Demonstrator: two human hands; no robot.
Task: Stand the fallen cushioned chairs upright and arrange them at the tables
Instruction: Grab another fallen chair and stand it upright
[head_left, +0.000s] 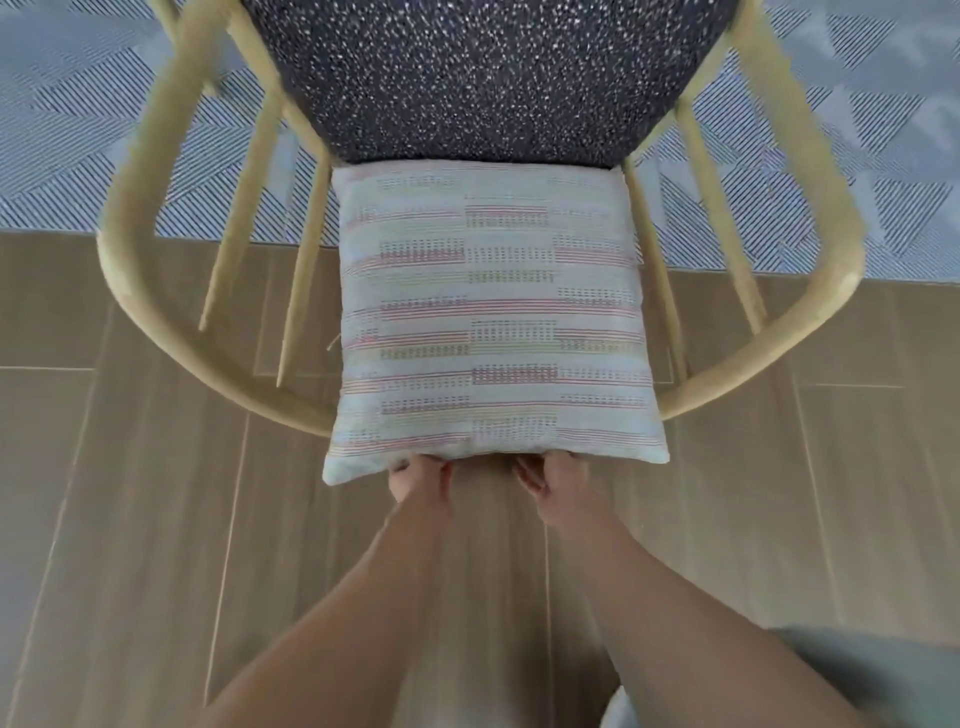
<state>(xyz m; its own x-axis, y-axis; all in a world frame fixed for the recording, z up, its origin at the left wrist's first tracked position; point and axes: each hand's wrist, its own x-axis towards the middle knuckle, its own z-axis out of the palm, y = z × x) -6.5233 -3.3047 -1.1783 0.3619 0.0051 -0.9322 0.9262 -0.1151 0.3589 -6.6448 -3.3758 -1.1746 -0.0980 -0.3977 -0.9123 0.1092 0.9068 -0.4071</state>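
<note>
Pale curved-wood chair (156, 218), speckled dark seat (488, 78), both hands (421, 480) (553, 480) pinching woven striped square cushion (493, 322)

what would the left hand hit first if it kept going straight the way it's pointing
The left hand already grips the near edge of the pale striped square cushion, so pushing on meets that cushion at once. Past it lies the dark speckled padded seat of the light wooden chair, though depth is unclear.
</note>
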